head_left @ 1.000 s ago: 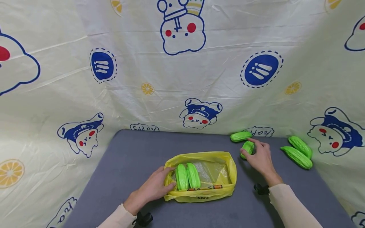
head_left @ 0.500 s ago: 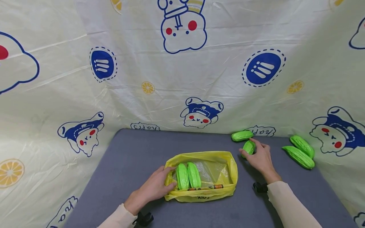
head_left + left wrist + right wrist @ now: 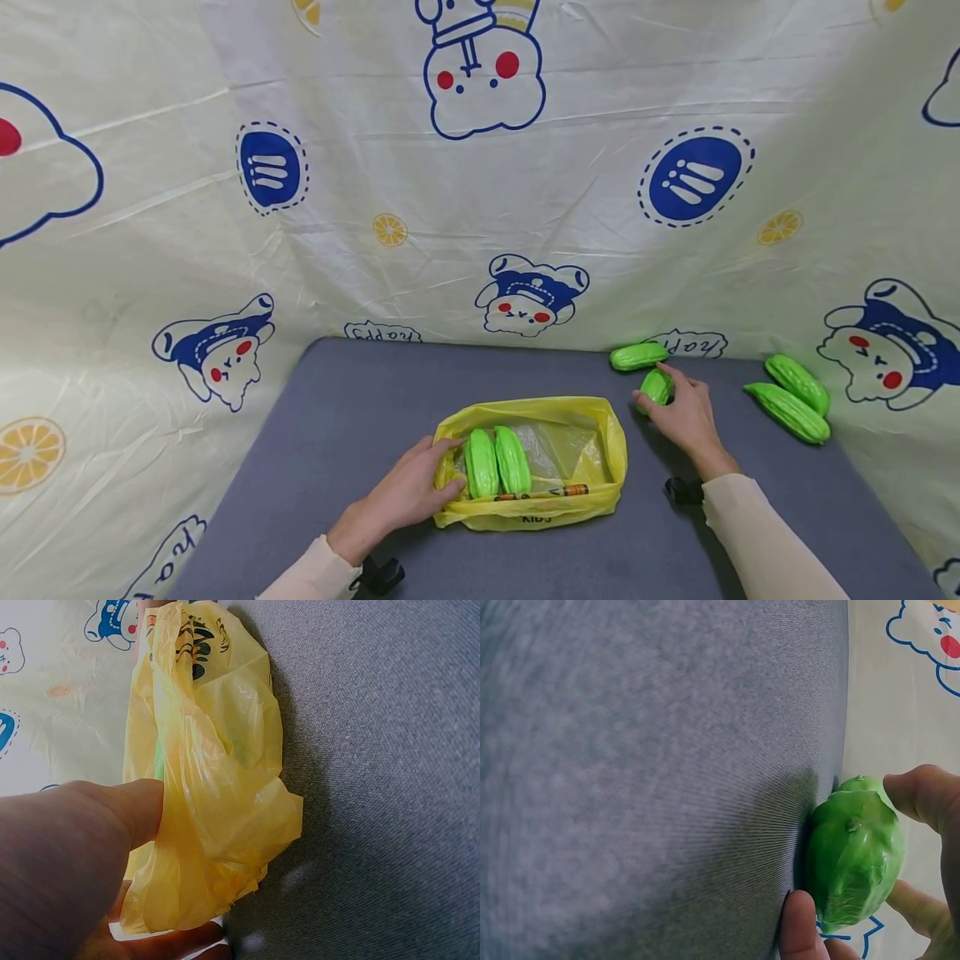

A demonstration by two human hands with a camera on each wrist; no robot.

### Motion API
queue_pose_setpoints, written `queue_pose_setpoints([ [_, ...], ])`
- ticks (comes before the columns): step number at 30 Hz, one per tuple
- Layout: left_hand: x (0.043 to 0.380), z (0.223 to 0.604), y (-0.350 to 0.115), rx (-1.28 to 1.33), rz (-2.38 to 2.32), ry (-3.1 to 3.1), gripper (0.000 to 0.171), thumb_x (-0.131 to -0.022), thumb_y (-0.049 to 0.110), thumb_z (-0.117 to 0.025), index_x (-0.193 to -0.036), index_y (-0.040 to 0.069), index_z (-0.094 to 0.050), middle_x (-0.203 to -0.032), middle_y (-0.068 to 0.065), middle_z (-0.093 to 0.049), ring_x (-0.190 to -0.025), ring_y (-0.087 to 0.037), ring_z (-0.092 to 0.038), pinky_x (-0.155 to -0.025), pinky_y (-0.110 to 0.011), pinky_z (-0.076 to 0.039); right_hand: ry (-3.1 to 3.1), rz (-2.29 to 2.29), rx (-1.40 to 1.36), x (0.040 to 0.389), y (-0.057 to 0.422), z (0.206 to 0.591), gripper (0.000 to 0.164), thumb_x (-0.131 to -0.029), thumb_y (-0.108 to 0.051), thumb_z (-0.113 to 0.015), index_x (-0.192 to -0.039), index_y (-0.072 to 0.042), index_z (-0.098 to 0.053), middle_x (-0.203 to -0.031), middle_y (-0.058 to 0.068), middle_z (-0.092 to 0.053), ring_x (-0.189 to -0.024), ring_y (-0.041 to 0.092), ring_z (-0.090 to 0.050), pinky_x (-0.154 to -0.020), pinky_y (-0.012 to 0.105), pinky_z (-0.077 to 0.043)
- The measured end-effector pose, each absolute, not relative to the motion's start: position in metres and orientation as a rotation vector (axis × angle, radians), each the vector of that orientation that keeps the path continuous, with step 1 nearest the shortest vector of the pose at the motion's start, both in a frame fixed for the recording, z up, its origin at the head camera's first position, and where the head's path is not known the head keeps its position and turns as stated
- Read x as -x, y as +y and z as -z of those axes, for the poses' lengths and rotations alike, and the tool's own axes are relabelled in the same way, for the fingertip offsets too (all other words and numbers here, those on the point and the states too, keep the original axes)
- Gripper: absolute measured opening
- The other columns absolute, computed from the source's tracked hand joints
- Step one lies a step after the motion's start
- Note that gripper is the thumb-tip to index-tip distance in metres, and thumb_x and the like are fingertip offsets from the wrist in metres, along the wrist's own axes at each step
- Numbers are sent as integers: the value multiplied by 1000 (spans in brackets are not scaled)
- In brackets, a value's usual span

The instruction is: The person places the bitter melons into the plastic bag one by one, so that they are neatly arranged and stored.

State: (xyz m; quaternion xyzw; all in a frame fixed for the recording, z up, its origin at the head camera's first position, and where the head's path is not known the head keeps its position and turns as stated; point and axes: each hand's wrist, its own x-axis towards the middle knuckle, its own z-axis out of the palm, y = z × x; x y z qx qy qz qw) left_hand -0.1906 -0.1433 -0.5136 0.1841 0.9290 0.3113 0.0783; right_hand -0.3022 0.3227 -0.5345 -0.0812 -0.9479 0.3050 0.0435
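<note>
Green gourd (image 3: 655, 390), just off yellow bag's (image 3: 577, 507) far right corner, is held by R hand (image 3: 687, 417); bag's left rim is pinched by L hand (image 3: 408, 490). Far gourd (image 3: 636, 357) could get bumped if reach drifts tbh.

yellow bag (image 3: 588, 503): mouth open | two green gourds (image 3: 482, 464): inside | gripped gourd (image 3: 656, 388): outside

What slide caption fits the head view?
Left grip on yellow bag with two green gourds inside; right grip holds another gourd.
</note>
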Motion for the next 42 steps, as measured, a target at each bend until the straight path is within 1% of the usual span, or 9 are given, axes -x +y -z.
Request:
queue_pose_setpoints([
  [7,189,511,-142,-550,-926,2788,65,-107,30,-84,-164,6,-64,-142,-19,-71,-104,-20,-61,-85,-41,-53,-2893,-907,201,302,325,536,87,-113,-41,-76,-178,1,-37,-169,51,-39,-159,68,-36,-125,83,-38],
  [13,189,511,-142,-558,-927,2790,65,-107,30,-84,-164,6,-64,-142,-19,-71,-103,-20,-60,-83,-40,-52,-2892,-905,228,303,323,536,85,-113,-39,-76,-178,1,-39,-166,49,-44,-153,67,-43,-123,80,-41],
  [17,189,511,-142,-550,-925,2788,65,-107,30,-84,-164,6,-64,-143,-19,-70,-104,-20,-61,-85,-42,-53,-2884,-914,236,303,323,535,84,-112,-37,-77,-177,2,-40,-166,49,-45,-153,67,-44,-124,80,-40],
  [19,189,511,-142,-549,-924,2790,65,-107,30,-84,-164,6,-64,-146,-20,-70,-109,-21,-63,-89,-44,-55,-2880,-916,232,302,323,535,84,-112,-37,-77,-177,2,-40,-165,49,-45,-152,67,-44,-124,80,-40],
  [25,189,511,-142,-550,-930,2789,65,-107,30,-84,-164,6,-64,-149,-21,-70,-116,-24,-67,-93,-49,-57,-2867,-924,222,301,323,535,84,-112,-35,-77,-176,3,-41,-165,49,-46,-152,67,-44,-124,80,-40],
  [28,189,512,-142,-551,-930,2791,65,-107,31,-84,-164,6,-64,-148,-21,-70,-116,-24,-67,-94,-48,-57,-2863,-931,224,301,323,535,84,-112,-36,-78,-177,2,-41,-165,48,-47,-152,66,-45,-124,79,-41],
  [35,188,511,-142,-552,-929,2792,65,-107,30,-83,-164,6,-64,-145,-20,-70,-110,-23,-64,-91,-47,-56,-2848,-950,231,300,324,536,84,-111,-35,-78,-177,1,-41,-163,48,-49,-150,65,-46,-122,78,-43],
  [39,188,512,-142,-557,-936,2791,64,-108,29,-83,-164,5,-64,-147,-21,-70,-114,-23,-66,-93,-47,-57,-2834,-959,226,300,325,537,83,-111,-33,-77,-177,2,-42,-160,47,-52,-146,64,-50,-118,77,-45],
  [42,188,513,-142,-560,-943,2782,63,-109,28,-81,-164,5,-63,-148,-20,-71,-115,-22,-66,-93,-45,-57,-2827,-972,223,298,325,537,81,-111,-32,-76,-176,2,-42,-156,46,-55,-142,64,-53,-116,77,-46],
])
